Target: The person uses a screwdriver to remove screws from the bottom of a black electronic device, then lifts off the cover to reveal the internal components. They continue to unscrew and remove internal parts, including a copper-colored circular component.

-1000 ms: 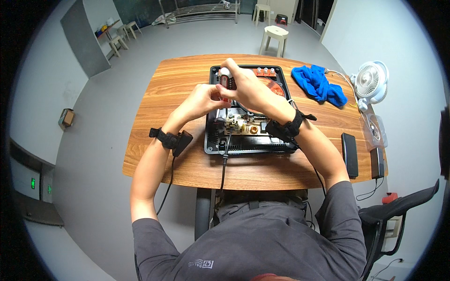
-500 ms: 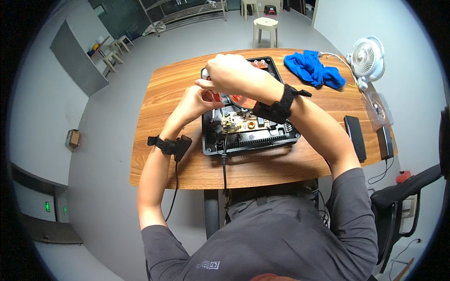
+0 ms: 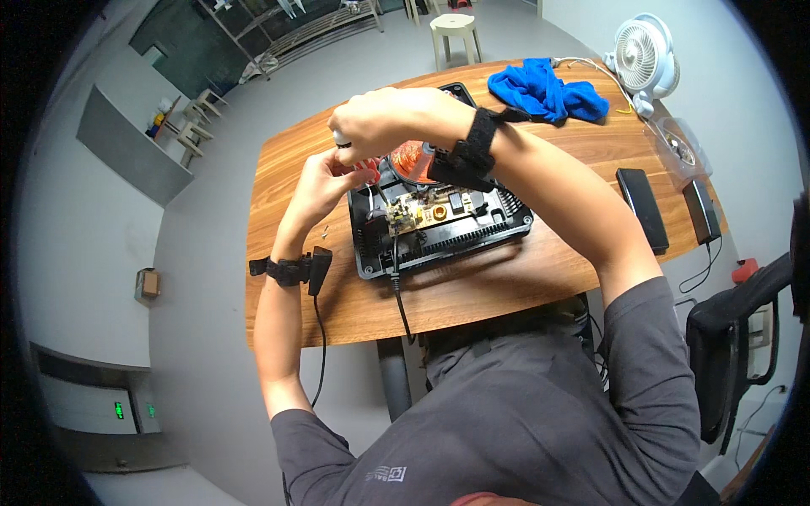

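Observation:
An opened black induction cooker lies on the wooden table, showing a copper coil and a pale circuit board. At the cooker's far left corner, my left hand pinches a red piece between thumb and fingers; thin leads run below it toward the board. Just above, my right hand is curled closed, back of the hand up. A white-and-black end pokes out of its left side; the rest is hidden. My right forearm passes over the cooker's far part.
A black cord leaves the cooker's near side. Blue cloth lies at the far right, near a white fan. On the right are a black box, a power adapter and a clear tray.
The view has turned and shifted. Both hands stay close together at the cooker's far left corner; the white-and-black end now shows beside my right fist, and more of the coil is visible.

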Available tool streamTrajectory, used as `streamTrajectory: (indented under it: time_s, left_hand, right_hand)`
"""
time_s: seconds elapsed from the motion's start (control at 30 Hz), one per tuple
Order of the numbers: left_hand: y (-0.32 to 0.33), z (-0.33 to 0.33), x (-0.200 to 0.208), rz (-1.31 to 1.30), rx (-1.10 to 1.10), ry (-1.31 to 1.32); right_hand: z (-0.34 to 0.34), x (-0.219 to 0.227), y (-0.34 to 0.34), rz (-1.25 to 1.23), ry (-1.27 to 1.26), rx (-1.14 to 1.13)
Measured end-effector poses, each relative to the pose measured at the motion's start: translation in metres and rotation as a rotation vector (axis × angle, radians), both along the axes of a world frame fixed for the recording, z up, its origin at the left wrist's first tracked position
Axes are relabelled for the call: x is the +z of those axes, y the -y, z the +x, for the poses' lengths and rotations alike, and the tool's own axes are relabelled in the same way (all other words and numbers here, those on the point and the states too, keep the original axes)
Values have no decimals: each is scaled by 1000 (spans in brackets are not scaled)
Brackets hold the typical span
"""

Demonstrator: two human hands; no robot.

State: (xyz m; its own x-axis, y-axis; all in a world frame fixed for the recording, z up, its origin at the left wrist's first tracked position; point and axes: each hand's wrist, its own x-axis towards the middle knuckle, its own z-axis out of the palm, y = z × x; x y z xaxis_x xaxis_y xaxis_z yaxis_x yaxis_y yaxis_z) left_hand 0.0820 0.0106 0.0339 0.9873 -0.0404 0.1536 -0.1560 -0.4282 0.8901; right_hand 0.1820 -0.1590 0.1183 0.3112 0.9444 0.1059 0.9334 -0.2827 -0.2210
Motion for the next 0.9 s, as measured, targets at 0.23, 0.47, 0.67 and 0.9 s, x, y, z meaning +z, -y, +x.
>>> streamTrajectory:
  time_s: [0.23, 0.47, 0.67, 0.9]
  left_hand:
    - [8, 5, 0, 193, 165, 20]
    - [8, 4, -3, 142, 216, 21]
    - [6, -7, -5, -59, 73, 33]
    - [9, -7, 1, 134, 174, 19]
  right_hand:
    - [-20, 10, -12, 12, 203, -64]
    - [-13, 8, -16, -16, 139, -34]
    - [-13, 9, -7, -63, 30, 105]
    - [-26, 6, -11, 80, 140, 24]
